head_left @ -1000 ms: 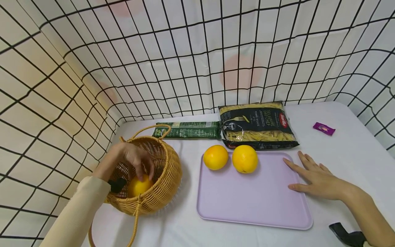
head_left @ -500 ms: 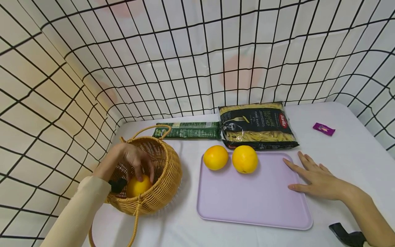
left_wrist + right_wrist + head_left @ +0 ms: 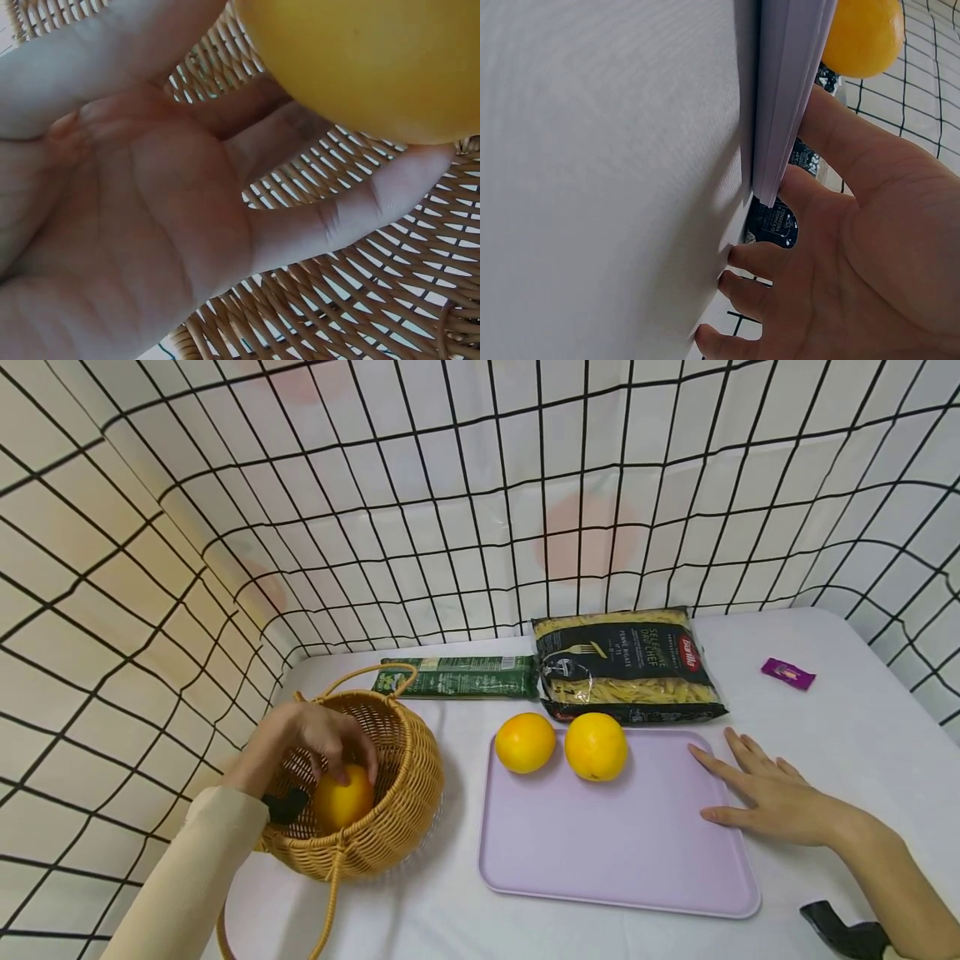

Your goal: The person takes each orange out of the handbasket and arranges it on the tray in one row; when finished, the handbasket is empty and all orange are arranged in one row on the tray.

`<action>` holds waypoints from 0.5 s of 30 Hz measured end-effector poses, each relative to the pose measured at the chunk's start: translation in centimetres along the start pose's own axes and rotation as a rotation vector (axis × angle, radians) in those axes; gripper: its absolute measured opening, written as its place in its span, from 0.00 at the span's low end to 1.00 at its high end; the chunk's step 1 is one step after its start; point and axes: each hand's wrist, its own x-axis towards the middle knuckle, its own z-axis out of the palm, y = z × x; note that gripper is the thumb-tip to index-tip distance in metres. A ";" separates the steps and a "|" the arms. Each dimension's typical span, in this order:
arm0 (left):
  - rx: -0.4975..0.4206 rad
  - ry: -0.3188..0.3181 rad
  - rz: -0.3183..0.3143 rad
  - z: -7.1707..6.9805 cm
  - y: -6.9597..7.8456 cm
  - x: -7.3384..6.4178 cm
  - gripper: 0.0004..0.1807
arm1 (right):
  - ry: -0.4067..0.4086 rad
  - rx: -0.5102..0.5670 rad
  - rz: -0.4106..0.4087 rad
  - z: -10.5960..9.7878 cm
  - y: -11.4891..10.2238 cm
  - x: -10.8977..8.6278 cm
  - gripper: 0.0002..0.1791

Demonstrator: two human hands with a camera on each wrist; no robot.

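Inside the wicker basket, my left hand holds an orange with its thumb and fingers around the fruit. In the left wrist view the orange lies against the fingers, above the woven wall. On the right, my right hand rests with spread, straight fingers at the right edge of the lilac tray. Its thumb and index finger touch the tray's rim, while the other fingertips reach the white cloth. Two more oranges, one left and one right, sit side by side at the tray's back left.
Behind the tray lies a bag of penne pasta, with a long green packet beside it. A small purple wrapped packet lies at the back right. Black grid netting surrounds the table, and a basket handle hangs down in front.
The orange in my left hand has risen a little and turned inside the basket, the hand moving slightly with it. My right hand, the tray and the other two oranges have stayed put.
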 end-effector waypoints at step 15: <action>-0.160 -0.026 -0.058 0.1 -0.3 0.4 0.19 | 0.009 -0.016 -0.004 -0.1 -0.1 0.0 0.50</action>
